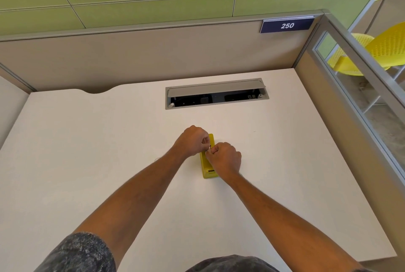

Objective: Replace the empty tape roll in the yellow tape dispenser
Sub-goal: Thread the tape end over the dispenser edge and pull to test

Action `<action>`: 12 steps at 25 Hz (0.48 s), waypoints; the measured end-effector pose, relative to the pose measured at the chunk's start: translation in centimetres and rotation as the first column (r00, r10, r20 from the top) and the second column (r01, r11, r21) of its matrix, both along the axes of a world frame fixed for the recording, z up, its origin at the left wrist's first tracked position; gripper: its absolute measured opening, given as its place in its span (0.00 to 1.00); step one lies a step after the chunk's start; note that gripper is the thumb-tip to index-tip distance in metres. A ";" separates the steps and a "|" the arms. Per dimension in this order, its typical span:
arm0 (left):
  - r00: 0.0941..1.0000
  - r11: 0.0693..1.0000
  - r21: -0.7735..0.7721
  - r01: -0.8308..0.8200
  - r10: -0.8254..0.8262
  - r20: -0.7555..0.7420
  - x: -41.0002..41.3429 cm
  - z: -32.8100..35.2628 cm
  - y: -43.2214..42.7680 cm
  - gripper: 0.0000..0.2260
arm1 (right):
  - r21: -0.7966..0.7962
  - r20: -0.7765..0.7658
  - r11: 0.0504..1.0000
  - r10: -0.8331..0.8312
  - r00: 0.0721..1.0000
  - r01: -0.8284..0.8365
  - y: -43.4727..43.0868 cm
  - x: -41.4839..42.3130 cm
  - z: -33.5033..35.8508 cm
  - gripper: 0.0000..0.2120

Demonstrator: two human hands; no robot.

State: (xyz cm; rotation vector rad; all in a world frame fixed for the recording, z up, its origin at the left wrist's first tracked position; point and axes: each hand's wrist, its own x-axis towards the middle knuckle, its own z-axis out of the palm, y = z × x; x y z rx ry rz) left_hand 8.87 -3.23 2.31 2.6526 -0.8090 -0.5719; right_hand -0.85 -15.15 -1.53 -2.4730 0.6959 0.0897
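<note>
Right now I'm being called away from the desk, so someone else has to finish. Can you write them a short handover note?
Left hand: curled over the far end of the yellow tape dispenser, fingertips pinching something small; too small to identify.
Right hand: curled over its middle, fingertips meeting the left's.
Dispenser: lies on the white desk, in front of the open cable tray.
Done: cannot tell.
Left: no spare roll in view; confirm the roll's state, then continue.
</note>
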 end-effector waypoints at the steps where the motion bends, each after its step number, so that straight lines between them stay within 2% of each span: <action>1: 1.000 1.000 -0.002 -0.007 0.007 -0.002 -0.2 0.0 0.0 0.06 | 0.006 -0.003 1.000 -0.004 1.000 0.004 0.0 -0.1 0.1 0.16; 4: 1.000 1.000 -0.004 -0.018 0.018 -0.001 -0.6 0.1 0.1 0.05 | 0.081 -0.021 0.997 -0.003 1.000 0.005 -0.3 -0.2 0.4 0.13; 7: 1.000 1.000 -0.003 -0.024 0.024 0.012 -1.0 0.2 0.3 0.06 | 0.277 -0.045 0.960 -0.032 0.998 0.043 -0.9 -0.9 0.5 0.09; 10: 0.999 0.999 -0.005 -0.031 0.031 0.026 -1.5 0.3 0.5 0.07 | 0.498 -0.049 0.854 -0.147 0.988 0.152 -1.5 -1.3 0.5 0.11; 12: 0.999 0.999 -0.003 -0.033 0.033 0.035 -1.9 0.3 0.6 0.08 | 0.653 -0.122 0.709 -0.251 0.960 0.268 -1.5 -1.2 0.8 0.12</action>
